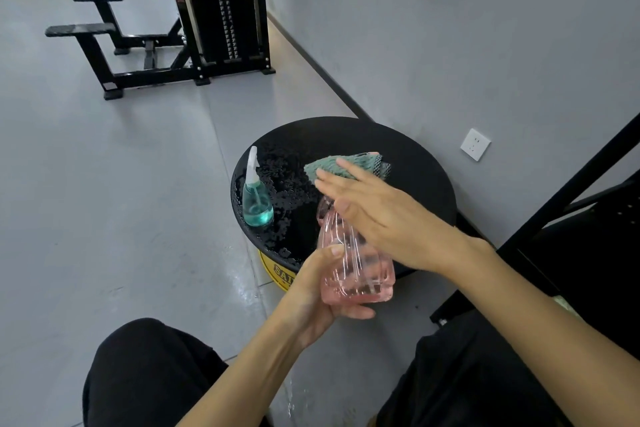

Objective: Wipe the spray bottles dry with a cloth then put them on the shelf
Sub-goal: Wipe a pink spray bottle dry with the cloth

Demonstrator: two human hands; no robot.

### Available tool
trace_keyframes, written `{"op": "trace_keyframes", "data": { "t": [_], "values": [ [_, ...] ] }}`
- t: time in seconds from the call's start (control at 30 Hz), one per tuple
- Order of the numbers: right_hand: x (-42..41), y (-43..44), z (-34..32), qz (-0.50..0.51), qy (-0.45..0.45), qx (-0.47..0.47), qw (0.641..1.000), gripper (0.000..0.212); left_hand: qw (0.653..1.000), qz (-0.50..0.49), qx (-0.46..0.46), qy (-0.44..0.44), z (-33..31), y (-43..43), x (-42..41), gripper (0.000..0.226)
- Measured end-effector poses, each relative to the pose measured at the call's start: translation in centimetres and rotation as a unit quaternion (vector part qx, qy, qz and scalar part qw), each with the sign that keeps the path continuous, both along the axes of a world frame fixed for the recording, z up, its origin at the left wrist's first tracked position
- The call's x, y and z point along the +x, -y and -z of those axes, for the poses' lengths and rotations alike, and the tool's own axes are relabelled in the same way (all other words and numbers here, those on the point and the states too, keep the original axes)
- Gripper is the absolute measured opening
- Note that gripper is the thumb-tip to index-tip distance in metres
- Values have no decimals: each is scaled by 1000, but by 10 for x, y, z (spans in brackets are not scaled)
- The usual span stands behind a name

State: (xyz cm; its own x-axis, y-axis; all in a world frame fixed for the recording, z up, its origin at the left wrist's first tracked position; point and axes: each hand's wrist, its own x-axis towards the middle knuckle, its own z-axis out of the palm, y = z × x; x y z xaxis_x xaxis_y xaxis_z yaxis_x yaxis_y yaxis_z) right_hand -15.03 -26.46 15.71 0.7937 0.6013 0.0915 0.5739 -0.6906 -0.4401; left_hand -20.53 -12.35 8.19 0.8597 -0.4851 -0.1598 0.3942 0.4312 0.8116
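The counter (415, 163) is round, with a black top and a yellow side (277, 270) that carries black letters. It stands on the grey floor (138, 184), close to the wall (450, 45). Many water drops (287, 184) cover the left part of the top. There the teal spray bottle (257, 204) stands upright near the left edge. A green cloth (332, 165) lies folded near the middle, toward the back.

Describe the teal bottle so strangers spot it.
Find the round black tabletop by the grey wall. At its left edge stands a teal plastic spray bottle with a white nozzle. Unlike the ribbed pink plastic bottle, it stands unheld.
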Motion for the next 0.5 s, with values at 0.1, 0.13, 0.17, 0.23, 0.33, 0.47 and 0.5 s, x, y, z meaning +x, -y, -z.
{"op": "trace_keyframes", "data": {
  "t": [0.1,0.13,0.17,0.23,0.33,0.47,0.5],
  "values": [
    [4,2,3,17,11,18,1000,56,1000,-11,-17,-5,2,0,0,62],
    [6,3,2,35,7,25,999,57,1000,-11,-18,-5,1,0,0,55],
    [9,4,2,54,2,33,998,57,1000,-10,-18,-3,1,1,-1,48],
    [11,6,2,86,2,49,995,54,1000,-9,-22,-5,0,3,-2,46],
    [9,1,6,114,25,59,991,53,1000,-10,-22,2,0,5,-2,61],
    [0,-7,6,82,17,57,995,55,1000,-7,-9,-1,0,3,0,67],
    [-1,-7,5,66,8,53,996,55,1000,-6,-7,0,1,2,0,63]
  ]
}}
